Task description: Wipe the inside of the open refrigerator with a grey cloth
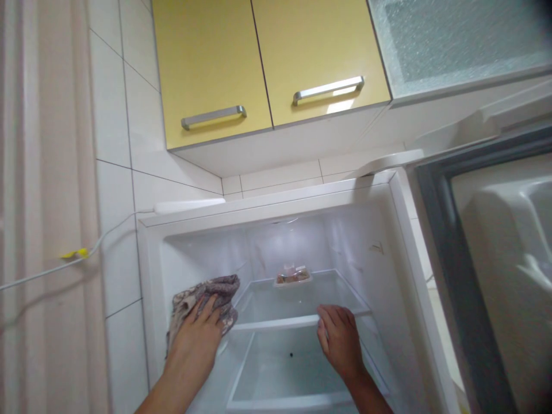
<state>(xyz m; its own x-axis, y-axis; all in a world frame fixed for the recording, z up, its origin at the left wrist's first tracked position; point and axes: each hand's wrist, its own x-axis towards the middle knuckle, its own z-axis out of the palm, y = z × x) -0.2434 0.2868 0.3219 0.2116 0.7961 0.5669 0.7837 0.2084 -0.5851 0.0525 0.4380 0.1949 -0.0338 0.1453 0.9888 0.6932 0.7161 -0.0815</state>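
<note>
My left hand (pixel 199 333) presses a patterned grey-brown cloth (pixel 224 290) against the left inner wall of an open fridge (pixel 276 192). Its fingers lie over the cloth, and part of the fabric bunches out past the fingertips. On the right, my right hand (pixel 340 339) has its fingers curled at the front edge of the upper glass shelf (pixel 276 324). Farther back on that shelf stands a small clear pack (pixel 293 275) with brownish food in it.
The fridge door (pixel 466 276) stands open on the right. Yellow cabinets (pixel 267 63) with metal handles hang above. A lower shelf (pixel 276 368) bears a small dark spot. A white cable (pixel 103 236) with a yellow tag runs along the left, by the tiled wall.
</note>
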